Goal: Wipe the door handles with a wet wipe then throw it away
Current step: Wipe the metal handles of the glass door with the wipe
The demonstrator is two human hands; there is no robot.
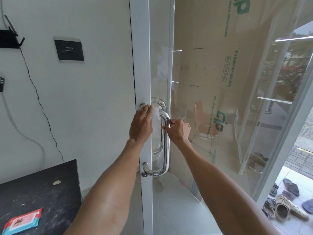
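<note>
At the lower left, a wet wipe pack (pixel 22 222) is lying on the dark desk (pixel 42 187), well apart from the door. Moving right, the left hand (pixel 141 123) is pressing the wet wipe (pixel 155 119) against the upper part of the door handle (pixel 166 146), at the white door frame (pixel 142 65); the fingers are extended and laid flat over the cloth rather than curled around it, so this grip is open-palmed, holding the wipe by pressure only. The wipe is draping downward between frame and bar. Further right, the right hand (pixel 178 130) is pinching the wipe's lower edge, with the fingers closing near the bar. The wipe is likely handling as light, soft and limp, clinging when damp; taking hold at opposite edges should be keeping it taut around the slick polished tube. The second handle (pixel 158 126) behind the glass is probably awaiting wiping.
</note>
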